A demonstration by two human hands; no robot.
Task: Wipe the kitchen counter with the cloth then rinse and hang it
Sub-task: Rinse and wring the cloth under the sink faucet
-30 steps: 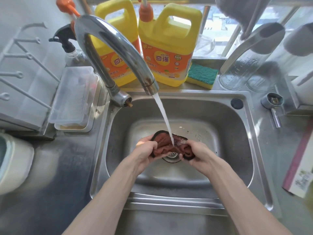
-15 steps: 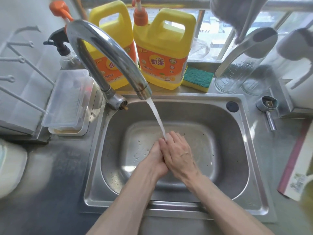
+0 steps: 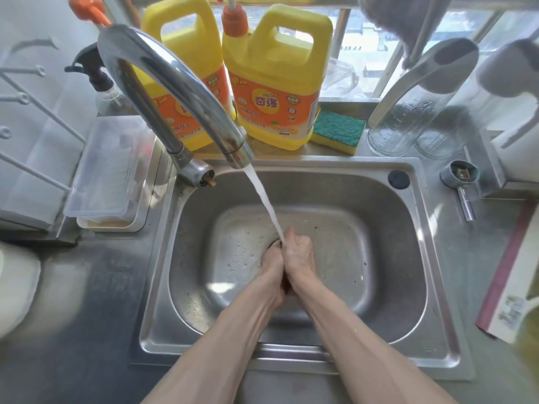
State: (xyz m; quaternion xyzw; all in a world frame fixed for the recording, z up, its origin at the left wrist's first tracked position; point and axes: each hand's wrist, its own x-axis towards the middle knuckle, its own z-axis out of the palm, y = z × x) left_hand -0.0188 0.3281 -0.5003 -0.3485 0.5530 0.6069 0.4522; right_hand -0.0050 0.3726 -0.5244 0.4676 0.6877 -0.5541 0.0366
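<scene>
My left hand (image 3: pixel 269 266) and my right hand (image 3: pixel 300 255) are pressed together over the middle of the steel sink (image 3: pixel 408 258), under the running water from the chrome faucet (image 3: pixel 175 83). The dark red cloth (image 3: pixel 285 287) is squeezed between my palms; only a thin dark sliver of it shows between the hands. Both hands grip it, fingers curled round the wad. The water stream lands on top of my right hand's knuckles.
Two yellow detergent jugs (image 3: pixel 277 83) and a green-yellow sponge (image 3: pixel 338 131) stand behind the sink. A clear plastic box (image 3: pixel 102 170) and a dish rack (image 3: pixel 26 112) are at left. Glass jars (image 3: pixel 408 121) at the back right, a box (image 3: pixel 513 281) at the right edge.
A second ago the cloth was spread open between my two hands under the water. My hands have come together and closed round it, hiding nearly all of it.
</scene>
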